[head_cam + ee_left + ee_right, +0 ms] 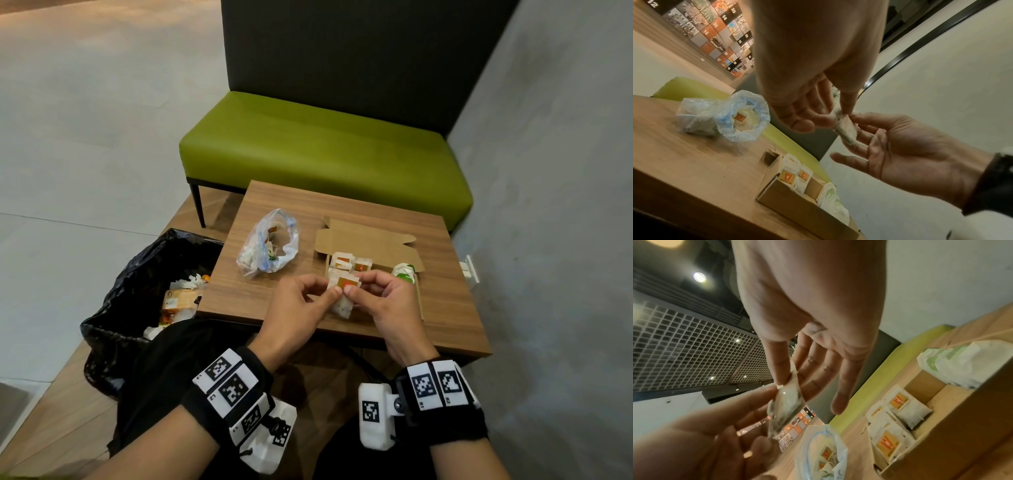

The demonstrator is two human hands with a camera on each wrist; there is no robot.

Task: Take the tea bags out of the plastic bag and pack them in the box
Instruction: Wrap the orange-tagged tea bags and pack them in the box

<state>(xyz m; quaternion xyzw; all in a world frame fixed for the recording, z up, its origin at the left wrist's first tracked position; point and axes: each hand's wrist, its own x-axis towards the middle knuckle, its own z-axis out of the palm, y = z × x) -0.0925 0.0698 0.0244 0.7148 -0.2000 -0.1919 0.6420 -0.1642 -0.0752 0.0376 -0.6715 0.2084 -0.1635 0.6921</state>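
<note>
While both hands meet above the near edge of the table (260, 294), a single tea bag (346, 285) hangs between them, its orange-and-white tag uppermost and the pale sachet drooping below; the left hand (298, 310) pinches it from the nine o'clock side with thumb and forefinger, the right hand (383, 298) from three o'clock likewise, its other fingers spread loosely in the left wrist view; just beyond the held bag, toward twelve o'clock, the open cardboard box (368, 245) lies with its lid flap folded back, several orange-tagged tea bags (342, 263) standing at its left end and green-marked sachets (404, 271) at its right end; at ten o'clock from the hands the plastic bag (269, 245) sits crumpled on the table, mouth open, more tea bags inside; off the table at eight o'clock a black bin bag (137, 291) holds wrappers; a green bench (318, 150) stands at twelve o'clock beyond the table.
</note>
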